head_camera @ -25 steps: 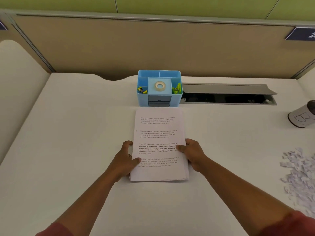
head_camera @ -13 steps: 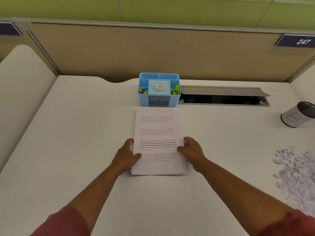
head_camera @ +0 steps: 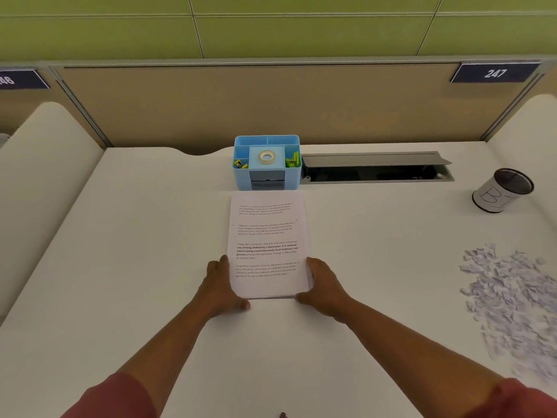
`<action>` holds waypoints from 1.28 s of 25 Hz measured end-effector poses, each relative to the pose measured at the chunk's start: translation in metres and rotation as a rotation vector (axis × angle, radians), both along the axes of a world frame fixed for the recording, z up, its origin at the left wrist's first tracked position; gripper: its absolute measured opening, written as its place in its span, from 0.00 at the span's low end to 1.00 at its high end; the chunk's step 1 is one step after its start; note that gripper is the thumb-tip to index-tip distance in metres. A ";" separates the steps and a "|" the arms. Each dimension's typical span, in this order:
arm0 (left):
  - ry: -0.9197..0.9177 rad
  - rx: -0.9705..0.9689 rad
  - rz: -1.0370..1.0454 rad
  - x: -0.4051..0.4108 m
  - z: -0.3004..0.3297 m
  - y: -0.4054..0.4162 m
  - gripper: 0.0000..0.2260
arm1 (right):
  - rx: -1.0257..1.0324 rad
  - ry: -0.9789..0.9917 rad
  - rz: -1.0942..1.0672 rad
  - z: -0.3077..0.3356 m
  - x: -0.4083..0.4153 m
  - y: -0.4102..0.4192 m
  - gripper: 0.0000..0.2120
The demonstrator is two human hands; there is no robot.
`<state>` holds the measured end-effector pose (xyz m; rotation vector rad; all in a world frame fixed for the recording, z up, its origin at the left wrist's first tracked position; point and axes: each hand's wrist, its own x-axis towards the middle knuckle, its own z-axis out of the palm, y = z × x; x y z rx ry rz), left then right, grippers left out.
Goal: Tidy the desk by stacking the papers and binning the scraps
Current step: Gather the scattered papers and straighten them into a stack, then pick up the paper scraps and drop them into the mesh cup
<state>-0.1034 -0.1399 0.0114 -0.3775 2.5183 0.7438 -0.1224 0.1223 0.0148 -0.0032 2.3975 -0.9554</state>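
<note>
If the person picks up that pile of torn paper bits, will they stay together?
Probably not. The paper scraps lie as many small loose pieces spread over the desk, so they would likely slip through fingers and scatter. They look very light, so a push might just spread them wider.

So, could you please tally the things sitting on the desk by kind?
Paper stack: 1
Blue desk organiser: 1
Tape roll: 1
Mesh bin: 1
Heap of paper scraps: 1
Total: 5
</note>
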 end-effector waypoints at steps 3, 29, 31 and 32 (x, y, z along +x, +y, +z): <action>0.042 -0.027 -0.012 0.001 0.000 0.000 0.33 | 0.046 0.050 0.048 0.001 0.002 -0.003 0.39; 0.341 -0.102 -0.299 -0.009 0.008 0.234 0.35 | -0.117 0.119 -0.262 0.018 0.037 0.196 0.36; 0.320 -0.076 -0.319 -0.010 0.005 0.282 0.33 | -0.138 0.140 -0.299 0.018 0.041 0.247 0.34; 0.307 -0.064 -0.319 -0.010 0.003 0.304 0.32 | -0.148 0.149 -0.310 0.019 0.043 0.271 0.33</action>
